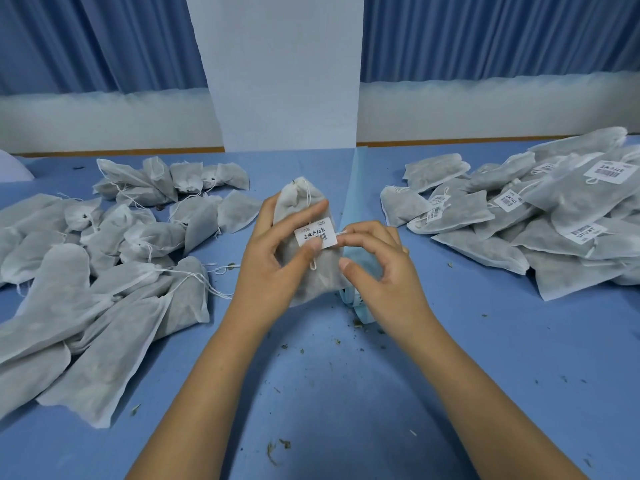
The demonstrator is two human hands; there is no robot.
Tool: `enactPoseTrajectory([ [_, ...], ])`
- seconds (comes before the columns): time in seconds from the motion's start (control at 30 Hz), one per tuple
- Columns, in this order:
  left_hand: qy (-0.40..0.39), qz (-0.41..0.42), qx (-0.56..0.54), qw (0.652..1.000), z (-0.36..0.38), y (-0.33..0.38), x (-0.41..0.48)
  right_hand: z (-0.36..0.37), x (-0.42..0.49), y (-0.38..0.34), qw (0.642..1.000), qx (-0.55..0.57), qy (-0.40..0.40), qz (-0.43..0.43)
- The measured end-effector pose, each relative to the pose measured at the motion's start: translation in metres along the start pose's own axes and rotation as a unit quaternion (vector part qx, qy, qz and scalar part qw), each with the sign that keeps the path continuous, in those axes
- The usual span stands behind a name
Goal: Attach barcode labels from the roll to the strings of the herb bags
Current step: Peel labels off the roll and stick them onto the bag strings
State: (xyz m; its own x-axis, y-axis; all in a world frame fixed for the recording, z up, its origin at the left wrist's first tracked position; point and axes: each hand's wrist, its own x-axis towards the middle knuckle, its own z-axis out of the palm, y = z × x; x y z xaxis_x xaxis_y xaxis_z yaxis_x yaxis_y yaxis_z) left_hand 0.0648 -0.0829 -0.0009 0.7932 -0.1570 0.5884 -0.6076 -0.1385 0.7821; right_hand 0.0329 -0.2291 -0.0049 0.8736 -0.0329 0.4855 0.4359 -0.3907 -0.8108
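Roughly counted, bags: one herb bag (298, 202) in hand; an unlabelled pile (114, 258) of perhaps twenty on the left; a labelled pile (540, 220) of a dozen or more on the right. Overlaps make both totals uncertain.
Labels in play: one barcode label (316, 235), lying across the front of the held bag, which is raised over the middle of the surface (346, 393).
Visible labels on right pile: about six, each white with a barcode.
String: one string (313, 263) hangs in a small loop just below the label.
Label strip: one pale blue label strip (349, 188) runs behind the held bag and under the right wrist.
Left hand (273, 258) grip: clamped on the bag, fingers wrapped behind it, thumb pressing the label's lower edge.
Right hand (384, 268) grip: fingers curled, forefinger touching the label's right edge, thumb apart below it; I cannot tell whether it pinches anything.
Crumbs: many dark herb crumbs (284, 445) lie scattered on the near surface.
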Motion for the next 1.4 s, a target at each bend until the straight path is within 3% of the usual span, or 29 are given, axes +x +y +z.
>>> enactPoseTrajectory([
  [0.1,0.028,0.006,0.014,0.999,0.001,0.001,0.001,0.003,-0.001,0.001,1.000,-0.011,0.019,-0.008],
  [0.3,0.012,0.040,0.031,0.999,0.011,0.006,-0.003,0.006,-0.005,0.002,0.982,-0.078,0.166,-0.044],
  [0.47,0.030,0.046,0.030,0.998,0.009,0.011,-0.003,0.016,-0.009,-0.001,0.965,-0.164,0.182,-0.097],
  [0.57,0.041,0.053,0.044,0.997,0.004,0.011,-0.003,0.010,-0.006,-0.001,0.973,-0.110,0.197,-0.042],
  [0.7,0.011,0.055,0.034,0.998,0.003,0.012,-0.002,0.000,-0.002,-0.002,0.989,0.054,0.130,0.037],
  [0.87,-0.053,0.058,0.011,0.997,0.009,0.012,-0.007,0.002,-0.003,0.000,0.988,0.118,0.084,0.055],
  [1.0,-0.027,0.028,-0.023,0.999,0.009,0.010,-0.005,0.001,-0.003,0.002,0.985,0.131,0.089,0.064],
  [1.4,0.070,0.067,0.028,0.995,0.013,0.002,-0.004,0.000,-0.001,0.006,0.992,0.095,0.068,0.050],
])
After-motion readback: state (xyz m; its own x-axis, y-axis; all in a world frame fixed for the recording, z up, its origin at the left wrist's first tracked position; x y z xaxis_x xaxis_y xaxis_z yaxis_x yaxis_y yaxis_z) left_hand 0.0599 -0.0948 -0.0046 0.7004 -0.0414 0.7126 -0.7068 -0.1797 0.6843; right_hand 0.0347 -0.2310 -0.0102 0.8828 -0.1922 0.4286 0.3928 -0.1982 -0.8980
